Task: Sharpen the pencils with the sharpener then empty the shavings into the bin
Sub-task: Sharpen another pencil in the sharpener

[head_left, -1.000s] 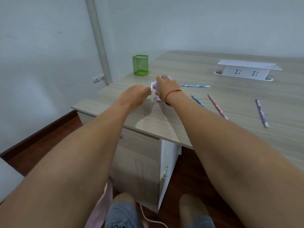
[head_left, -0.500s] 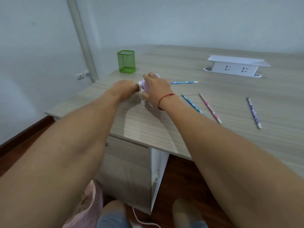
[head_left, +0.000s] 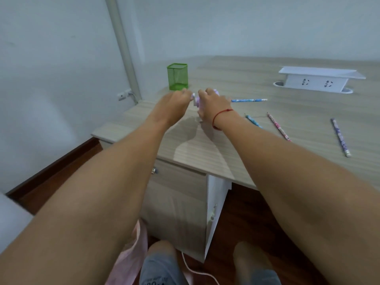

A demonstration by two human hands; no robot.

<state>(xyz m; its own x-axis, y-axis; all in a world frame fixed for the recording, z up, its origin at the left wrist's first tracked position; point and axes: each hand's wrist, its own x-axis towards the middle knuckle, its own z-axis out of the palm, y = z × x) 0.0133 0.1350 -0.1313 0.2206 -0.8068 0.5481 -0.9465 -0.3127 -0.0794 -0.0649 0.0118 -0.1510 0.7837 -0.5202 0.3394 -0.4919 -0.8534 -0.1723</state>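
Watching both hands meet near left end of table [head_left: 236, 83]. Right hand [head_left: 213, 105] wrapped over purple sharpener [head_left: 197, 102], gripping it low on table. Left hand [head_left: 174, 103] curled, fingertips pinching sharpener's pale end piece; I can't tell whether that's crank or pencil. Loose on table to right: blue pencil [head_left: 248, 100] just past right hand, teal pencil [head_left: 253, 121], pink pencil [head_left: 278, 126], purple pencil [head_left: 340, 136] farthest out. Green mesh cup [head_left: 177, 77] just behind hands.

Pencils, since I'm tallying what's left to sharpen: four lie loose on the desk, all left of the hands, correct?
Wrong side. The head view shows the four pencils lying loose on the desk, all to the right of the left hand and right hand.
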